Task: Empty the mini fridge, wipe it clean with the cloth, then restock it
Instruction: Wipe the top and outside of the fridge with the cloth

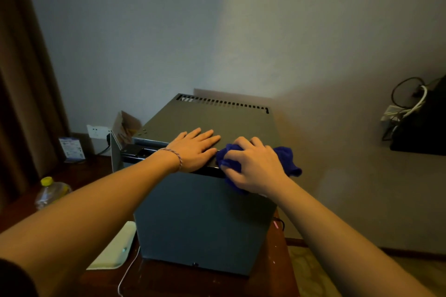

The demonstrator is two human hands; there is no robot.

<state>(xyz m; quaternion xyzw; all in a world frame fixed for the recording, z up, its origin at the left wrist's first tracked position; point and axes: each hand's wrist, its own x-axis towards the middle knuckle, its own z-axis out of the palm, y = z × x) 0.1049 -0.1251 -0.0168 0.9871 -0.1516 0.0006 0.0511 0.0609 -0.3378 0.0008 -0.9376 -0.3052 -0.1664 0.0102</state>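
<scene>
While the dark grey mini fridge point(207, 219) stood on the brown wooden desk point(217, 282) near its right edge, its closed side faced the camera and its top ran back toward the wall, where a row of vent slots point(222, 102) crossed the far edge. Its door point(115, 154) appeared to swing open at the left, seen edge-on, so the opening pointed left along the desk. The left hand point(195, 149) lay palm down on the near part of the fridge top, fingers straight and together, pointing away and slightly right, with a braided bracelet point(175, 155) round the wrist. The right hand point(253, 166) sat just beside it at the near top edge, its fingers curled over a bunched blue cloth point(287, 159) and pressing it against the fridge; folds of the cloth spilled out to the right and below the palm. Both forearms stretched forward from the bottom corners of the view, nearly straight. A clear plastic bottle with a yellow cap point(52, 191) stood on the left part of the desk, well apart from the fridge. A pale tray point(115, 248) lay touching or just beside the fridge's near left corner, with a thin white cord point(128, 272) trailing near it. A small card stand point(72, 149) stood at the far left by the wall socket point(97, 131).
</scene>
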